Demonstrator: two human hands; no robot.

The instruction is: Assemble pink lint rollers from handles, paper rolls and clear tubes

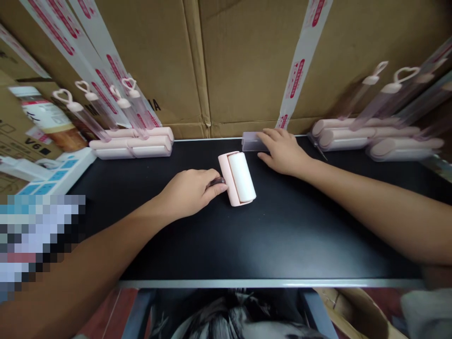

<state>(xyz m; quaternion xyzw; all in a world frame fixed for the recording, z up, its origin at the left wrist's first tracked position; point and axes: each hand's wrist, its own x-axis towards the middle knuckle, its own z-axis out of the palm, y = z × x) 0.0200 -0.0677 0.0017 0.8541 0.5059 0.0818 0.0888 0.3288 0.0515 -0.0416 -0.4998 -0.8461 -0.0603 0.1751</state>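
Observation:
My left hand (192,193) is closed around the short handle end of a lint roller (242,178). The roller has a pale pink housing and a white sticky-paper roll facing up and right, held over the middle of the black table. Farther back, my right hand (284,150) has its fingers and thumb around the right end of a clear, lilac-tinted plastic cover (249,141). That cover lies near the table's back edge, its right part hidden under the fingers. Most of the roller's handle is hidden inside my left hand.
Several finished-looking lint rollers with heart-loop handles stand at the back left (150,143) and back right (353,136). A power strip (67,172) and a drink bottle (47,117) are on the left. Cardboard boxes (243,61) wall the back of the black table (226,249).

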